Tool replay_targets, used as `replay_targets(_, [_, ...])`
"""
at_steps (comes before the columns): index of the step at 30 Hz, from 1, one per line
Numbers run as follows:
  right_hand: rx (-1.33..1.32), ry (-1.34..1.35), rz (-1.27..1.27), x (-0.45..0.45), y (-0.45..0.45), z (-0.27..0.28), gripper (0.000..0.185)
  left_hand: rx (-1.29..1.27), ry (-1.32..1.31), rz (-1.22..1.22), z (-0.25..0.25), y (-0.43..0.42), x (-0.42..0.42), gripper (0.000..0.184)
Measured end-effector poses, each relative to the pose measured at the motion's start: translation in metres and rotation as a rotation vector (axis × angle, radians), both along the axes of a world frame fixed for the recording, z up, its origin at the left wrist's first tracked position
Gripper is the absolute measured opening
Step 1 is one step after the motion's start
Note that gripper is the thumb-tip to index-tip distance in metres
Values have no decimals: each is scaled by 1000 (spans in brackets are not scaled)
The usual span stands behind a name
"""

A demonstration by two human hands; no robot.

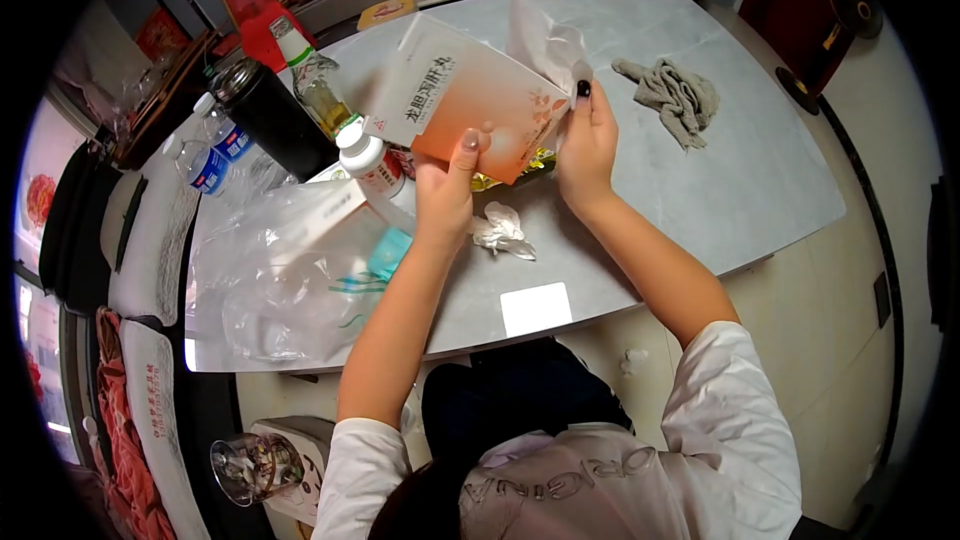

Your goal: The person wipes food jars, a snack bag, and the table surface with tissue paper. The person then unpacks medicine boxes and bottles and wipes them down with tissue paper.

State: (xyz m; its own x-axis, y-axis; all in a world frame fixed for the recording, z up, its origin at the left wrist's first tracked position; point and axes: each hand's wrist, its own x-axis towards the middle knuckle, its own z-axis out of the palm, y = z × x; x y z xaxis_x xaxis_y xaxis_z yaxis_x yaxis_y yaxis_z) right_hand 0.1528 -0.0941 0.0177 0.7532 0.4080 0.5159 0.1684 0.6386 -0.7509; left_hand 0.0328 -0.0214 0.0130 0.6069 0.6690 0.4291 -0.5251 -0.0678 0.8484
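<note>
A white and orange medicine box (460,90) with dark printed characters is held up, tilted, over the table. My left hand (445,185) grips its lower left part, thumb on the front and fingers behind. At the box's right edge is my right hand (588,160), closed on it, with the dark-nailed thumb by a thin whitish sheet (545,35). Whether that sheet is a leaflet or part of the box I cannot tell. Behind the box's lower edge shows gold foil (487,182). A crumpled white tissue (503,231) lies just below.
Left on the grey table (740,200) are a clear plastic bag (265,295), a white pill bottle (368,158), a black flask (275,115), a glass bottle (318,90) and water bottles (205,168). A grey cloth (672,100) lies right. A waste bin (255,470) stands below.
</note>
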Motion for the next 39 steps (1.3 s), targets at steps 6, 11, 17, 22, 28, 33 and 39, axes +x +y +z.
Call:
replay_targets(6, [-60, -19, 44, 37, -2, 19, 29, 51, 67, -31, 9, -4, 0, 50])
replay_targets(11, [-223, -192, 236, 46, -8, 15, 34, 27, 152, -89, 3, -1, 3, 57])
replay_targets(17, [-307, -573, 193, 45, -16, 29, 48, 42, 224, -144, 1, 4, 5, 62])
replay_targets(22, [-315, -489, 325, 57, -19, 29, 43, 75, 234, -173, -3, 0, 7, 62])
replay_targets(28, [-332, -117, 286, 60, -17, 21, 30, 157, 410, -139, -5, 8, 5, 54])
replay_targets(33, [-136, -67, 138, 66, -11, 23, 26, 207, 444, -126, -17, 9, 9, 47])
replay_targets(39, [-100, 104, 24, 67, -12, 27, 25, 292, 430, -146, -18, -3, 12, 44])
